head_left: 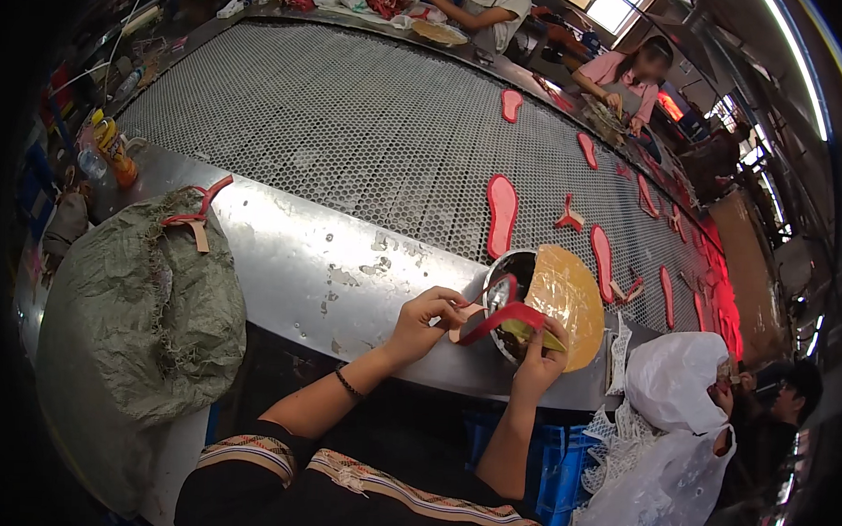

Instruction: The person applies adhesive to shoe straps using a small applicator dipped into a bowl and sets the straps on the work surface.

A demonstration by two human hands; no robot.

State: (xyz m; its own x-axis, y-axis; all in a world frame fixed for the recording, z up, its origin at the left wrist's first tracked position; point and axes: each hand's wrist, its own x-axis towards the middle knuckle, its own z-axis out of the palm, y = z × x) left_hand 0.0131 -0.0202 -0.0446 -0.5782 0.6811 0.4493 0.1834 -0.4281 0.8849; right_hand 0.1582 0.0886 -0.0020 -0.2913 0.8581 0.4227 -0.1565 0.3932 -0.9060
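Observation:
My left hand (426,325) pinches the pale tab end of a red sandal strap (515,314) above the near metal edge. The strap bends across toward my right hand (540,362), whose fingers are closed on a flat yellow-green piece (552,340), its kind unclear. Just behind and below my hands is a round pot (497,271) with a dark inside. A tan, shiny cover (572,310) lies over its right half. Red sole shapes, such as the sole (501,215) beyond the pot, lie on the perforated conveyor.
A bulky green woven sack (141,318) stands at left with another red strap (198,209) on top. White plastic bags (677,379) and a blue crate (562,463) sit at right. Bottles (116,150) stand far left. Co-workers sit across the conveyor (324,120).

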